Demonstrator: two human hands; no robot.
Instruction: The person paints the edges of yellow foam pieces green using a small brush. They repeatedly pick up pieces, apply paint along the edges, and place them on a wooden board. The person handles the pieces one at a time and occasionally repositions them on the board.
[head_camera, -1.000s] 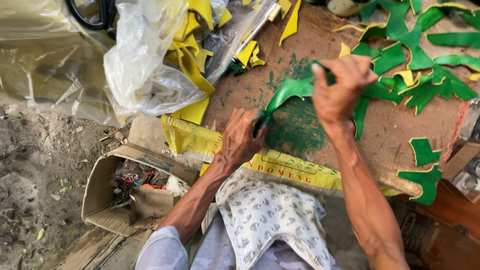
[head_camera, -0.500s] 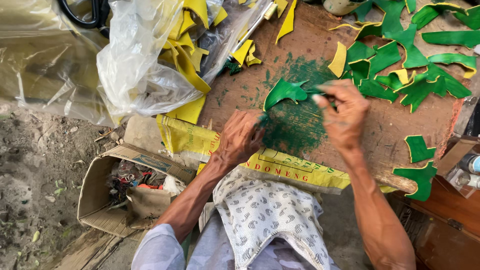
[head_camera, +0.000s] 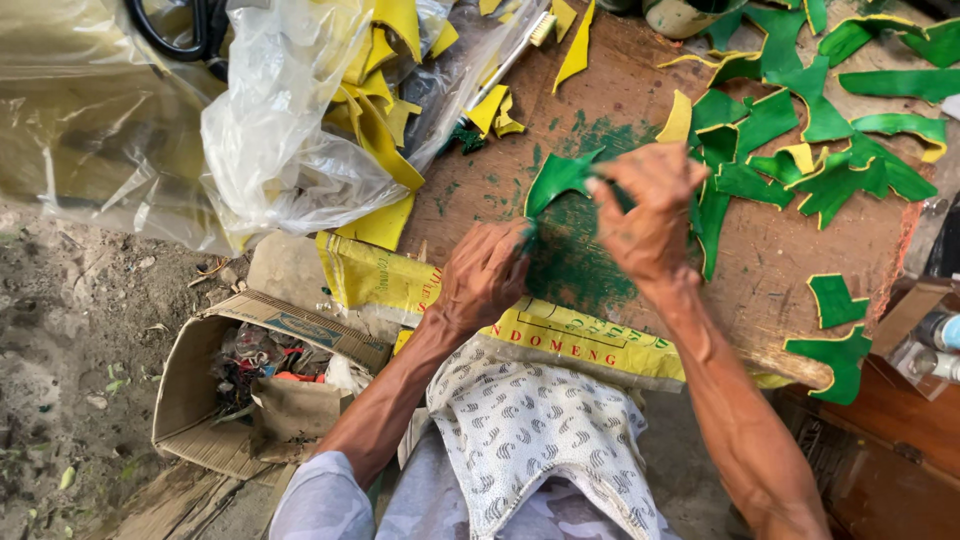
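A curved green piece with a yellow rim lies over a green paint smear on the brown wooden board. My left hand grips its lower tip with closed fingers. My right hand is bunched at the piece's upper right edge, fingertips pinched on it. Anything else inside that hand is hidden. Several more green pieces are scattered on the board just right of my right hand.
Yellow unpainted pieces spill from a clear plastic bag at the upper left. A toothbrush lies near them. An open cardboard box of scraps sits on the dirt ground, lower left. A yellow sack hangs over the board's near edge.
My right hand has slid down and left along the green piece, then back toward its upper edge. The left hand has stayed at the piece's lower tip.
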